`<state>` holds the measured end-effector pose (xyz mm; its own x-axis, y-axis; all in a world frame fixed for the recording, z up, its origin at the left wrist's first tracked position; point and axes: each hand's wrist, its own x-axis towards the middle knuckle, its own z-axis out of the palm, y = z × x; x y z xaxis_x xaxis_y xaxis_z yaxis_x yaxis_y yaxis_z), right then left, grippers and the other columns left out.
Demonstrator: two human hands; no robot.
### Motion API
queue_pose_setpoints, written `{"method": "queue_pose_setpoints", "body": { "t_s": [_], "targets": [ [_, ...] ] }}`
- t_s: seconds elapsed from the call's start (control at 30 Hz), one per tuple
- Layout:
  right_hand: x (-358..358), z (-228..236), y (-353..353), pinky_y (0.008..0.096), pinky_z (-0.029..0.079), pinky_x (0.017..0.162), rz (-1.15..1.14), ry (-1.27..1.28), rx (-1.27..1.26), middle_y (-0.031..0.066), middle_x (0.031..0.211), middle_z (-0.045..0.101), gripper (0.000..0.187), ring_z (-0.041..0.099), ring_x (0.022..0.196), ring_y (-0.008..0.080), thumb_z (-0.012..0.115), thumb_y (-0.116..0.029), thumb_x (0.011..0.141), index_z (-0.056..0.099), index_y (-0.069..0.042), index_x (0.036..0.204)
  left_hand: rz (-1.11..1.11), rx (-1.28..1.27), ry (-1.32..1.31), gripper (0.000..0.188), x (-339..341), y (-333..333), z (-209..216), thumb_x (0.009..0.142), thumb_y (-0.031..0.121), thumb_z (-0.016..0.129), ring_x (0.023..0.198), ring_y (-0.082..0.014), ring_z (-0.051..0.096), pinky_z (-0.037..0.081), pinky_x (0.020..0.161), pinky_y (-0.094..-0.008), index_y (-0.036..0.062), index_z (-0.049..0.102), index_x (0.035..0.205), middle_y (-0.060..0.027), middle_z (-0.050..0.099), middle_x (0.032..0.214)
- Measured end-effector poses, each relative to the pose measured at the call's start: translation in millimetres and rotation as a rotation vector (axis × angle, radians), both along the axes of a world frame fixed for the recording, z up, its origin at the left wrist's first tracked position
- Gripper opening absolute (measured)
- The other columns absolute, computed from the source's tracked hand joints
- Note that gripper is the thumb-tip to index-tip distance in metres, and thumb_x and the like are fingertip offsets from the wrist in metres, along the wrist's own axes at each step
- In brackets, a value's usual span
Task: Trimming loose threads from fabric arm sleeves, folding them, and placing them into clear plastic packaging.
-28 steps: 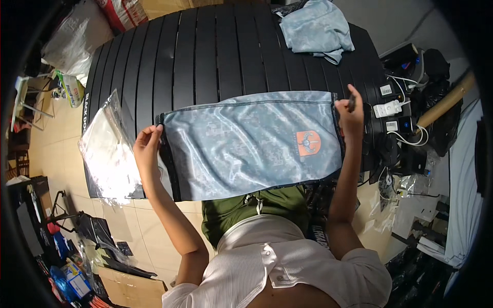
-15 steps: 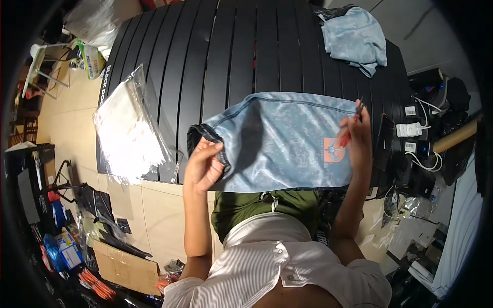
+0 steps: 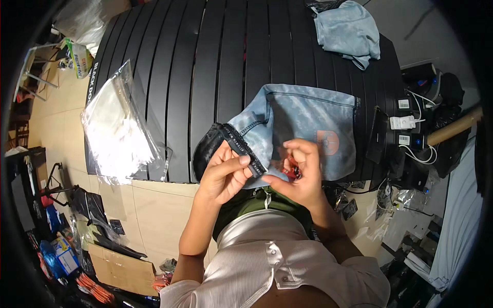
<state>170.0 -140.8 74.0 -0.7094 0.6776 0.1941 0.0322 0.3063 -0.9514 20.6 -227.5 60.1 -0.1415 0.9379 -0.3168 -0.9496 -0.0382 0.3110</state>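
Observation:
A pale blue mottled garment (image 3: 303, 110) with an orange square print lies partly on the dark slatted table, its near side toward my lap. My left hand (image 3: 226, 177) pinches its black elastic waistband (image 3: 237, 142) between thumb and fingers, lifting that end. Just right of the band is my right hand (image 3: 305, 179), thumb and forefinger apart, the other fingers curled round small red-handled scissors (image 3: 294, 170). The scissors' blades are mostly hidden by the hand. Whether the right fingertips touch the band I cannot tell.
Clear plastic bags (image 3: 120, 128) with white contents lie on the table's left. Another pale blue garment (image 3: 348, 31) is bunched at the far right. Chargers with white cables (image 3: 403, 122) and a dark upright phone-like slab (image 3: 379, 134) line the right edge. A cardboard box (image 3: 120, 267) stands lower left.
My right hand has come left from the garment's far right end to beside the waistband, carrying the scissors. My left hand has moved slightly right with the band, and the cloth has folded near it.

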Motion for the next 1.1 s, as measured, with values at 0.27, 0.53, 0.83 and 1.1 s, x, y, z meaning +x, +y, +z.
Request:
{"method": "queue_pose_setpoints", "body": {
  "t_s": [0.27,0.53,0.83,1.1],
  "targets": [
    [10,-2,-5,0.0168,0.036,0.051,-0.033,-0.049,0.122,0.0007,0.071,0.051,0.047,0.041,0.057,0.0031,0.075,-0.006,0.068,0.044,0.0,0.102,0.011,0.067,-0.128,0.024,11,5,-1,0.094,0.02,0.041,0.094,-0.0224,0.061,0.048,0.086,-0.0375,-0.0006,0.049,0.103,-0.0129,0.06,0.1],
    [22,5,-1,0.0181,0.038,0.057,-0.138,-0.145,0.059,0.0028,0.072,0.054,0.026,0.047,0.063,0.0048,0.065,-0.007,0.077,0.048,0.003,0.094,0.005,0.132,0.016,0.03,16,6,11,0.095,0.018,0.04,0.111,-0.0204,0.049,0.041,0.095,-0.0376,-0.0027,0.045,0.116,-0.0118,0.051,0.117],
    [23,12,0,0.0181,0.034,0.047,-0.179,-0.172,0.203,-0.0012,0.058,0.049,0.027,0.042,0.052,0.0029,0.071,-0.008,0.072,0.052,0.001,0.089,0.05,-0.155,0.224,0.02,18,4,12,0.088,0.006,0.052,0.089,-0.0147,0.061,0.051,0.081,-0.0295,0.0002,0.054,0.106,-0.0071,0.061,0.096],
    [19,17,1,0.0199,0.034,0.044,-0.148,-0.144,0.301,-0.0005,0.054,0.046,0.027,0.041,0.046,0.005,0.073,-0.009,0.069,0.055,0.001,0.086,0.098,-0.145,0.359,0.023,20,1,23,0.083,-0.001,0.056,0.083,-0.011,0.06,0.054,0.075,-0.0266,0.0007,0.053,0.106,-0.0045,0.06,0.091]
  ]
}}
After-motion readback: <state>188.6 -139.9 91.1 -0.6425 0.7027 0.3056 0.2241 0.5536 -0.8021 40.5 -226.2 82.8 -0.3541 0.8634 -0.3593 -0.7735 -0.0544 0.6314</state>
